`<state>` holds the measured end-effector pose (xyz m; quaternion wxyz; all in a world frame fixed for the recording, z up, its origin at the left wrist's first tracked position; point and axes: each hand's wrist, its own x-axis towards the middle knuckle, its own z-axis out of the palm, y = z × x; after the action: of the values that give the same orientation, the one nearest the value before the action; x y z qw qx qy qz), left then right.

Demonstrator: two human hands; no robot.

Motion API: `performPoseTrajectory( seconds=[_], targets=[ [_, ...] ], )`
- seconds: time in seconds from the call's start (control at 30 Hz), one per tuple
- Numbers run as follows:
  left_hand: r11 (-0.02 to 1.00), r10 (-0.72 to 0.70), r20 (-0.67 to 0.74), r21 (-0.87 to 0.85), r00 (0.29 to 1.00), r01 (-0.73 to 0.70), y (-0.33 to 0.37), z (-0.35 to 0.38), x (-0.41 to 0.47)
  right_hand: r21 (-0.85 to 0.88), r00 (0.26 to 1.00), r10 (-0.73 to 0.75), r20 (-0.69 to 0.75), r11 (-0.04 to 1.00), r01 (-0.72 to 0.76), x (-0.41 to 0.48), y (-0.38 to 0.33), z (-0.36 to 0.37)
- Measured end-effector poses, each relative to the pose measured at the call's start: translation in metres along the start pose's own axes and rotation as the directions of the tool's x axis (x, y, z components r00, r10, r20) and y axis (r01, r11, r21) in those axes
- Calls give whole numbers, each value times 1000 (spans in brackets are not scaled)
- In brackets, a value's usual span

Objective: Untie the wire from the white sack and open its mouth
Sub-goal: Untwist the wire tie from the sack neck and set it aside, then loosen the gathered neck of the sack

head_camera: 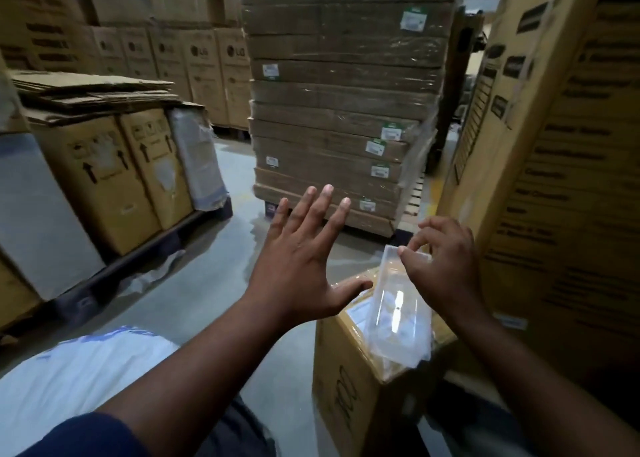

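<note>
The white sack (72, 377) with blue print lies on the floor at the lower left, partly under my left forearm. No wire shows on it, and its mouth is out of sight. My left hand (304, 259) hovers in mid-air above the floor with its fingers spread wide and holds nothing. My right hand (446, 269) pinches the top edge of a clear plastic tray (394, 311), which stands tilted on a small cardboard box (360, 387) in front of me.
A wrapped pallet of flat cartons (343, 110) stands straight ahead. Tall cartons (554, 166) rise close on the right. A dark pallet (114, 276) with boxes (104, 179) sits on the left. Bare grey floor (214, 276) runs between them.
</note>
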<state>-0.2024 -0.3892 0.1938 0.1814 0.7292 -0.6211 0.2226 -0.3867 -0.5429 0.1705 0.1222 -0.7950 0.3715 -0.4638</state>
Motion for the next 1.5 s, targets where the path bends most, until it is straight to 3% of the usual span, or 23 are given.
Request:
performPoseTrajectory(
  seconds=[0.13, 0.23, 0.37, 0.53, 0.63, 0.73, 0.87, 1.03, 1.27, 1.4, 1.5],
  targets=[
    [999, 30, 37, -36, 999, -29, 19, 26, 11, 84, 969, 245, -35, 967, -241, -1, 39, 11],
    [996, 70, 65, -51, 995, -67, 30, 49, 17, 135, 900, 436, 9, 891, -434, -5, 62, 23],
    [992, 108, 123, -80, 987, -99, 43, 81, 21, 106, 845, 529, 82, 838, -535, -17, 87, 44],
    [987, 82, 191, -153, 978, -53, 53, 114, 19, -24, 856, 506, 102, 862, -507, -30, 94, 66],
    [986, 89, 244, -161, 966, -50, 53, 132, 16, -185, 840, 510, 185, 858, -480, -32, 95, 72],
    [981, 116, 291, -182, 950, -64, 53, 150, 15, -331, 844, 452, 288, 874, -355, -38, 106, 73],
    [966, 108, 388, -259, 915, -4, 57, 165, 12, -339, 878, 355, 319, 909, -244, -45, 111, 68],
    [963, 86, 407, -267, 910, 28, 59, 170, 10, -377, 883, 326, 339, 907, -190, -44, 113, 64],
    [948, 86, 268, -318, 959, 4, 31, 137, 6, -302, 930, 230, 286, 943, -140, -29, 96, 63],
    [955, -32, 228, -280, 973, 97, -18, 93, -14, -173, 949, 108, 297, 983, -58, -15, 57, 75],
    [950, -190, 169, -218, 967, 225, -69, 50, -50, 0, 921, -38, 388, 999, 41, -6, 5, 95]
  ],
)
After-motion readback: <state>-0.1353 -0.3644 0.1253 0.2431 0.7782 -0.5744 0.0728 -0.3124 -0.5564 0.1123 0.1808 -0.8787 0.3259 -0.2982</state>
